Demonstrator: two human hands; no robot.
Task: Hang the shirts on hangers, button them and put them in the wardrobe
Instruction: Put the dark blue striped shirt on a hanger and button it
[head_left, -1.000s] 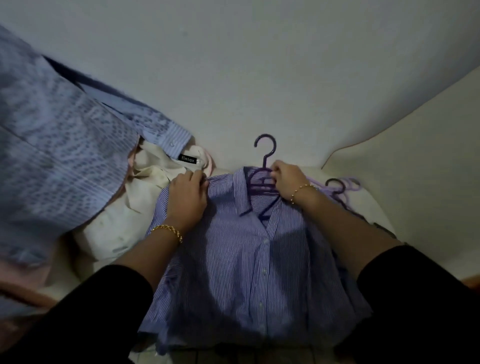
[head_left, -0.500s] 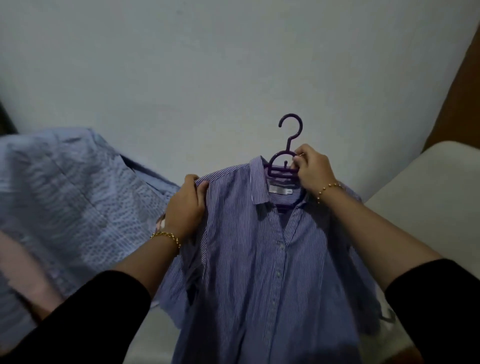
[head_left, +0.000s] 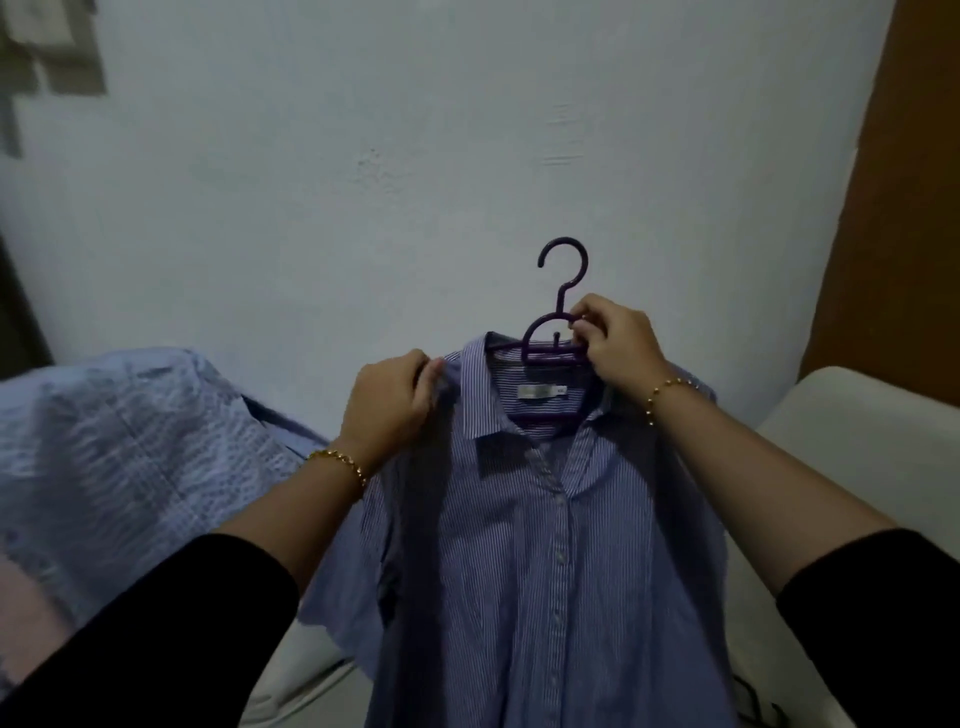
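A blue-and-white striped shirt (head_left: 545, 561) hangs in the air in front of me on a purple plastic hanger (head_left: 558, 312). Its front placket is buttoned from the chest down, and the collar lies open. My right hand (head_left: 618, 343) grips the hanger just under its hook. My left hand (head_left: 389, 400) pinches the shirt's left shoulder seam. The hanger's arms are hidden inside the shirt.
A pale wall (head_left: 415, 182) fills the background. A light-blue patterned shirt (head_left: 119, 457) lies heaped at the left with pink fabric (head_left: 26, 623) below it. A white padded surface (head_left: 852, 441) runs at the right under a brown wooden panel (head_left: 904, 182).
The shirt on its hanger has been lifted off the surface and now hangs upright. Both hands rose with it, and my view tilted up toward the wall.
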